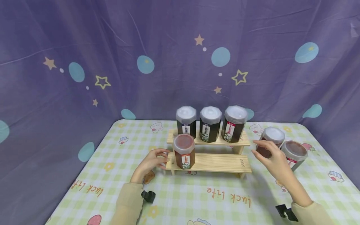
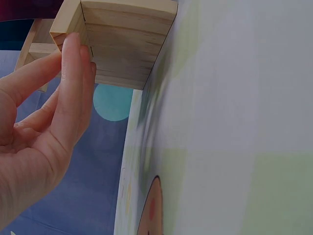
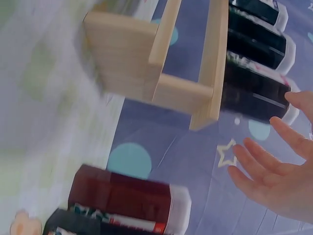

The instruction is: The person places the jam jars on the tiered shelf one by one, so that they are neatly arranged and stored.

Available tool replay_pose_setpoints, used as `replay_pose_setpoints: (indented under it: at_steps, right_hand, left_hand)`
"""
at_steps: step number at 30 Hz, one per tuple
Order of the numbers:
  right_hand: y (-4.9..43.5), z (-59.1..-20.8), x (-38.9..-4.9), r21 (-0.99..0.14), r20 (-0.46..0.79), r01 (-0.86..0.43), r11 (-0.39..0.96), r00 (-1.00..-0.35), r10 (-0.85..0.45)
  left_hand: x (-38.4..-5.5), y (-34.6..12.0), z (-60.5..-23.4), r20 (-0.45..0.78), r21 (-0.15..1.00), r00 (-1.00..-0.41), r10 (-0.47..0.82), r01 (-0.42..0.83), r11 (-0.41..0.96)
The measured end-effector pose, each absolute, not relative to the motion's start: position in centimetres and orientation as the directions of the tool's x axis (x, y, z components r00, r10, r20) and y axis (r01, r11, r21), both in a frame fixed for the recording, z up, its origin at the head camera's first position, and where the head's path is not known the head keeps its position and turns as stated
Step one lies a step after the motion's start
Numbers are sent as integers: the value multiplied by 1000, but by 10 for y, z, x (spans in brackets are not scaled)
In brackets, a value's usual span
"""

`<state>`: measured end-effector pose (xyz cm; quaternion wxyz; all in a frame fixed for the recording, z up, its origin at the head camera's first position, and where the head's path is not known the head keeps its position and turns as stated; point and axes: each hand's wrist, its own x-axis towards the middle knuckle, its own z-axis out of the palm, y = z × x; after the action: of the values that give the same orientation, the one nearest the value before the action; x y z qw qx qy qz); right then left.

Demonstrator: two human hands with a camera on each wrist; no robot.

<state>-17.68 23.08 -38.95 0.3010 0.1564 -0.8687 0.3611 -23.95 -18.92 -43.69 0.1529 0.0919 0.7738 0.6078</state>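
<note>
A two-step wooden shelf (image 1: pixel 219 162) stands on the table. On its upper step are three dark jars with white lids: a left jar (image 1: pixel 186 122), a middle jar (image 1: pixel 210 123) and a right jar (image 1: pixel 234 123). One reddish-brown jar (image 1: pixel 184 151) sits at the left of the lower step. My left hand (image 1: pixel 153 162) is at the lower step's left end, its fingertips at the plank's edge (image 2: pixel 68 24) with fingers fairly straight. Right of the shelf, my right hand (image 1: pixel 271 157) hovers with spread fingers and nothing between them; in the right wrist view that hand (image 3: pixel 279 166) looks relaxed.
Beside the right hand, on the table, stand a white-lidded jar (image 1: pixel 272 134) and a brown-topped jar (image 1: pixel 294 151), close together and partly hidden by the hand. A checked cloth (image 1: pixel 168 203) covers the table. A purple curtain (image 1: pixel 174 28) hangs behind and at the sides.
</note>
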Motion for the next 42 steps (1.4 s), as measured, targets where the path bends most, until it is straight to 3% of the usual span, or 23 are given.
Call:
replay_pose_setpoints:
  at_steps: [17,33,42]
  right_hand:
    - [266,-383,-167,-561,500,-321,763,-866,4]
    - [295,-391,-168,-512,565,-258,820,-820,95]
    - [312,-398,-169,-539,522,-217,814,-844,121]
  left_hand:
    - [-239,-188,-436,-118,970,-932,341,-34,243]
    - [-238,-189,-430,-129,973,-921,368,-46,226]
    - [-238,-188,-434,-119,971,-927,355,-34,238]
